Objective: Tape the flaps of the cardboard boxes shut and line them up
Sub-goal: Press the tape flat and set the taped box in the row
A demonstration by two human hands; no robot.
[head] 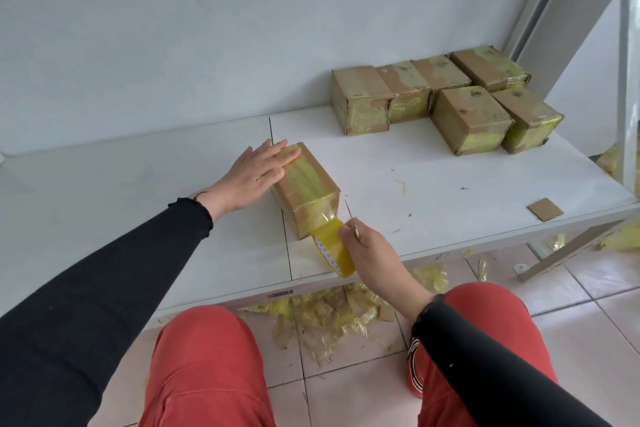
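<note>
Hands first: the right hand (369,250) is closest to the body, fingers curled round a yellow tape roll (335,248) at the near edge of the white table (138,211), and it's also pinching a thin blade (351,217) that pokes up past the fingers. A strip of tape runs from the roll straight onto the near end of the box (306,189) just beyond it. Left hand (254,175) sits further out, arm stretched forward in a black sleeve, palm down with fingers straight and flat, pressing the far top end of that same box. Box is brown cardboard with shiny yellowish tape along its top and down the end. Well beyond the right hand, six taped boxes (446,97) sit bunched in two rows by the wall.
</note>
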